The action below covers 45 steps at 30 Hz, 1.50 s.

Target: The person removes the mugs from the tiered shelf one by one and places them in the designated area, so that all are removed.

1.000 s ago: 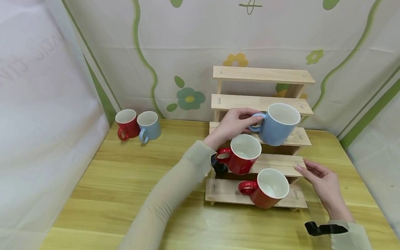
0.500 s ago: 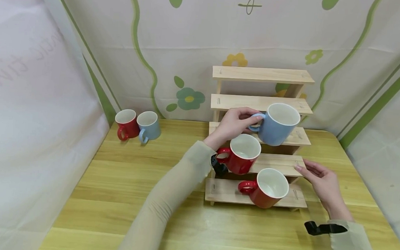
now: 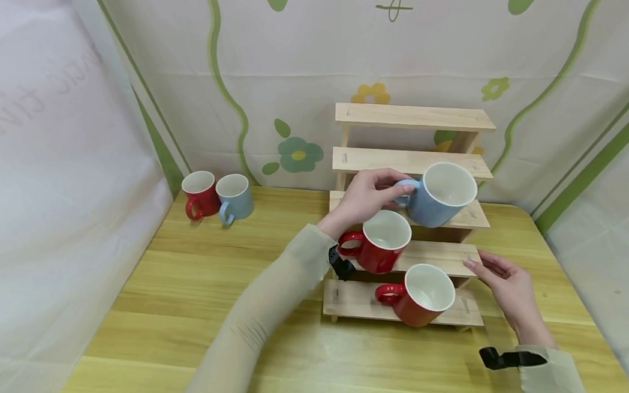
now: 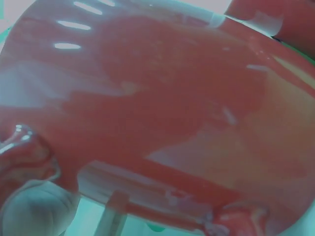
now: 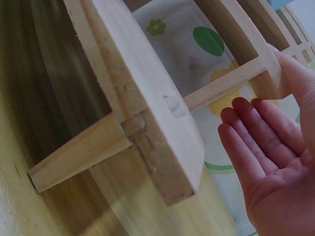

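Observation:
My left hand (image 3: 370, 197) pinches the handle of a light blue mug (image 3: 437, 201), upright at the middle step of the wooden tiered shelf (image 3: 443, 259). The fingers hide part of that handle. Below the left wrist a red mug (image 3: 381, 249) sits on the second step from the bottom; its glossy red side (image 4: 162, 113) fills the left wrist view. Another red mug (image 3: 419, 299) is on the lowest step. My right hand (image 3: 509, 288) grips the right end of the second step, thumb on the board (image 5: 275, 81) and fingers beside and below it.
At the table's back left, a red mug (image 3: 202, 197) and a light blue mug (image 3: 234, 199) stand side by side. The two upper steps (image 3: 413, 116) rise behind the held mug. A printed cloth (image 3: 300, 69) hangs behind the wooden table (image 3: 178, 308).
The light blue mug has shifted slightly right and turned a little in my left hand, its handle now more covered. My right hand stays in place on the shelf.

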Motion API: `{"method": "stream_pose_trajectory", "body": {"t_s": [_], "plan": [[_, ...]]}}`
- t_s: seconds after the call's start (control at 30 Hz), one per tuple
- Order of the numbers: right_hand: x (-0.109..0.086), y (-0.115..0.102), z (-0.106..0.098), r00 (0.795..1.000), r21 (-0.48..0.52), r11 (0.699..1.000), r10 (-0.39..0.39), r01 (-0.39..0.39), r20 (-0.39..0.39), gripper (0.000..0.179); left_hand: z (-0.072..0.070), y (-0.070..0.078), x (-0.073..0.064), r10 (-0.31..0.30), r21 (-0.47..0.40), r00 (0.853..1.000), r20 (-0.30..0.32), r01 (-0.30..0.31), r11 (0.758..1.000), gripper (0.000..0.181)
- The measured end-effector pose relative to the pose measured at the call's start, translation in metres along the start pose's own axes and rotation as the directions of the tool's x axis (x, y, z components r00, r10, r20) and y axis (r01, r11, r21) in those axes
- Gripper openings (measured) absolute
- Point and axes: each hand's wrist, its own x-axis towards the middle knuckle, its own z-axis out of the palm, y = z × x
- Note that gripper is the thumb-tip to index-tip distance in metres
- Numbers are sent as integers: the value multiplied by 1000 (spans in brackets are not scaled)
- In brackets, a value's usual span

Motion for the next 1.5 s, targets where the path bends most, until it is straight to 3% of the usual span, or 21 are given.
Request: {"method": "stream_pose_trajectory", "body": {"t_s": [0.43, 0.7, 0.87, 1.03, 1.23, 1.5], "plan": [[-1, -4, 1, 1000, -22, 1000, -9, 9, 4, 52, -21, 23, -19, 50, -58, 992, -119, -57, 997, 27], [-2, -3, 1, 1000, -31, 1000, -3, 3, 1, 52, -44, 41, -37, 94, -70, 964, -250, -115, 991, 26], [-2, -3, 1, 1000, 13, 1000, 6, -6, -3, 44, -65, 49, -50, 143, -114, 928, -343, -193, 975, 24], [-3, -3, 1, 1000, 50, 999, 7, -7, -5, 38, -87, 51, -65, 186, -108, 879, -438, -257, 960, 21], [-4, -3, 0, 1000, 21, 1000, 6, -6, -5, 41, -113, 46, -80, 187, -84, 827, -530, -271, 959, 22], [-4, -2, 1, 1000, 34, 999, 13, -13, 1, 42, -142, 40, -98, 161, -63, 769, -619, -253, 965, 27]]}}
